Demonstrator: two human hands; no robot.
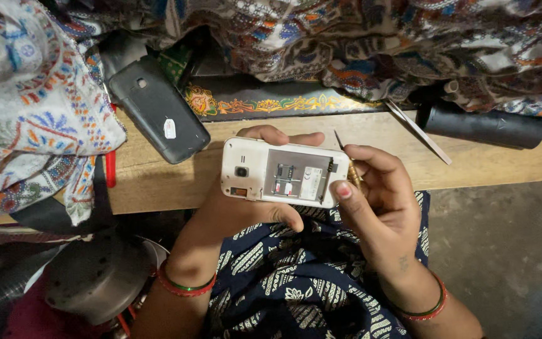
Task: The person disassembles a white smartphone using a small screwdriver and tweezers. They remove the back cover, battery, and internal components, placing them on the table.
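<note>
A white phone (283,173) lies back side up with its cover off, showing the empty battery bay and card slots. My left hand (233,210) cradles it from below, thumb at the near edge and fingers curled over the far edge. My right hand (377,201) pinches a thin metal tool (346,160) with a brass-coloured handle, its tip at the phone's right end. Both wrists wear red and green bangles.
A dark grey phone back cover (158,110) rests on the wooden board (472,166). A flat metal strip (418,132) and a black cylinder (484,125) lie at the right. Patterned cloth (26,107) covers the left and top. A round grey metal part (98,276) sits lower left.
</note>
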